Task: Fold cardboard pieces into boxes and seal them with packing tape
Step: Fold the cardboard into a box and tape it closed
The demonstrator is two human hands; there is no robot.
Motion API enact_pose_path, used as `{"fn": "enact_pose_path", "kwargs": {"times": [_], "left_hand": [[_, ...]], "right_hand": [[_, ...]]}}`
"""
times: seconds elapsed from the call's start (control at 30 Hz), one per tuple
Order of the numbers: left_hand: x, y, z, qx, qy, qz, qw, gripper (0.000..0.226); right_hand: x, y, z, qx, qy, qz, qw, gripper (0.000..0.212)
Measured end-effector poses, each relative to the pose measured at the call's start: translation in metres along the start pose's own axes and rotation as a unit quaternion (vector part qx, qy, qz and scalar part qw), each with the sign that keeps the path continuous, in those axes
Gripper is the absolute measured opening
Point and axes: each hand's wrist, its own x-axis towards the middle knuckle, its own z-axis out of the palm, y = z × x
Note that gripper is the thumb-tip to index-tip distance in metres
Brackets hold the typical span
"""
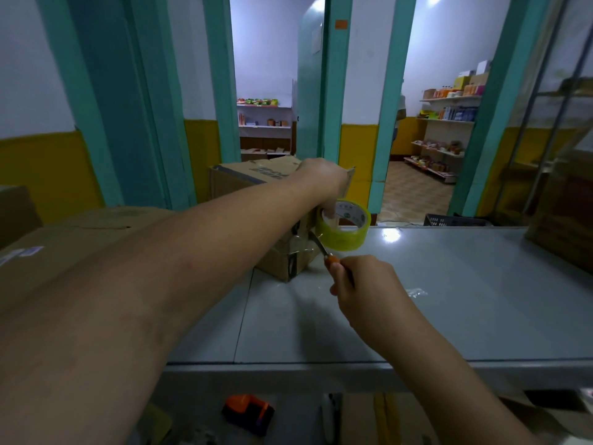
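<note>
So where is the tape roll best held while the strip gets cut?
Through the core, from above, probably as the left hand does now: fingers hooked inside the tape roll. The roll stands on edge beside the cardboard box, leaving the strip clear for the cutter below.

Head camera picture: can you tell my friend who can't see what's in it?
A person's left hand holds a roll of yellowish packing tape against a small cardboard box on a grey table, while the right hand brings an orange-handled blade up to the tape. Behind are teal door frames and shop shelves.
</note>
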Motion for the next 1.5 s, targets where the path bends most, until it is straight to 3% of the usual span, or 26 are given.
{"fn": "enact_pose_path", "kwargs": {"times": [0.37,0.6,0.8,1.5], "left_hand": [[-0.003,0.002,-0.001,0.010,0.002,0.004,1.000,0.073],[-0.004,0.003,-0.001,0.011,-0.003,0.004,1.000,0.070],[-0.004,0.003,-0.002,0.010,-0.005,0.010,1.000,0.068],[-0.005,0.008,-0.002,0.023,-0.007,0.005,1.000,0.069]], "right_hand": [[0.000,-0.003,0.005,-0.017,0.008,0.005,1.000,0.044],[-0.001,-0.009,0.007,-0.033,-0.032,0.041,0.998,0.048],[-0.011,-0.006,0.013,-0.053,0.011,-0.015,0.998,0.045],[-0.011,0.001,0.030,-0.011,0.037,-0.017,0.999,0.039]]}}
